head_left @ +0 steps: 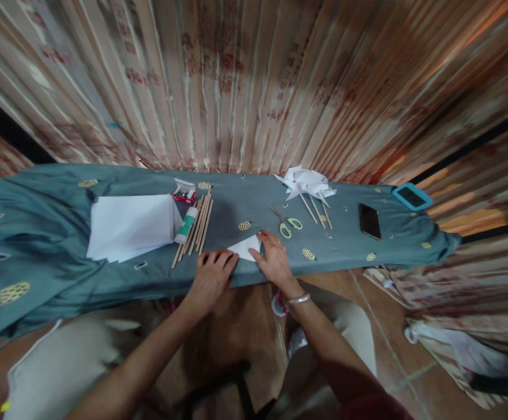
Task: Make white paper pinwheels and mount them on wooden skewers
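Observation:
A small white piece of paper (244, 248), folded into a triangle, lies flat near the front edge of the cloth-covered table. My left hand (212, 275) presses on its left corner with bent fingers close together. At the paper's right edge, my right hand (275, 259) grips it, thumb on top and forefinger at the upper corner. A silver bracelet (299, 299) circles my right wrist. Just beyond the paper are scissors (285, 223) with light green handles. Several wooden sticks (199, 224) lie left of it, a glue stick (186, 225) resting against them.
White paper sheets (131, 227) are stacked at the left, near an open red box (184, 191) of small metal pieces. White paper pinwheels (307, 184) on sticks lie at the back right. Further right are a black phone (370, 221) and a blue-framed device (412, 196). A curtain (236, 87) hangs behind.

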Action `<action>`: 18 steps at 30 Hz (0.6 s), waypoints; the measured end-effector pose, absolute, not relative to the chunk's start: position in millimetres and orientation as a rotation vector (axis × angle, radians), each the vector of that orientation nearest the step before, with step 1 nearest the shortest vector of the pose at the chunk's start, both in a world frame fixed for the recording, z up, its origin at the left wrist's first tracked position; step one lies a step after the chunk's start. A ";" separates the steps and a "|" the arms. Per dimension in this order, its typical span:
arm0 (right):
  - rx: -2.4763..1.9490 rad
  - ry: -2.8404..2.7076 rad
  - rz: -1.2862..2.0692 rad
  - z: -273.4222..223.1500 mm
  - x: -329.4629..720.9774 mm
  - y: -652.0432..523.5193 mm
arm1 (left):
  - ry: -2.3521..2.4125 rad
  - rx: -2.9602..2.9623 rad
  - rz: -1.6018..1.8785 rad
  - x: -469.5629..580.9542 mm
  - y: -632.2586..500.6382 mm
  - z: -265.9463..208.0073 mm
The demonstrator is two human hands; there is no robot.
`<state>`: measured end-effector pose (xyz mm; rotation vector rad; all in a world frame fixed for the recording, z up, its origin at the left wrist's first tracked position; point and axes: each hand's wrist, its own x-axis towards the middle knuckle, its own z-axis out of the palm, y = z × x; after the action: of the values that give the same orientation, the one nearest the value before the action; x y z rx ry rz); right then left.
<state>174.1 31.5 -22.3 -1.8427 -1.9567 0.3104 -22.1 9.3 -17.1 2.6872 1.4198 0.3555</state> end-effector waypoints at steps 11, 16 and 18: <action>-1.897 -2.141 0.152 -26.6 175.9 28.3 | 1.407 2.647 0.395 -24.3 9.1 -18.2; -2.006 -2.030 0.131 -23.1 178.1 41.7 | 1.363 2.631 0.420 -27.7 8.6 -17.0; -2.006 -1.979 0.096 -23.7 178.5 48.0 | 1.353 2.625 0.439 -28.5 8.6 -17.4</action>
<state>178.5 48.0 -23.7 -2.0058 -1.9789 0.0963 -28.5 8.6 -17.4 2.6254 1.3532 0.4392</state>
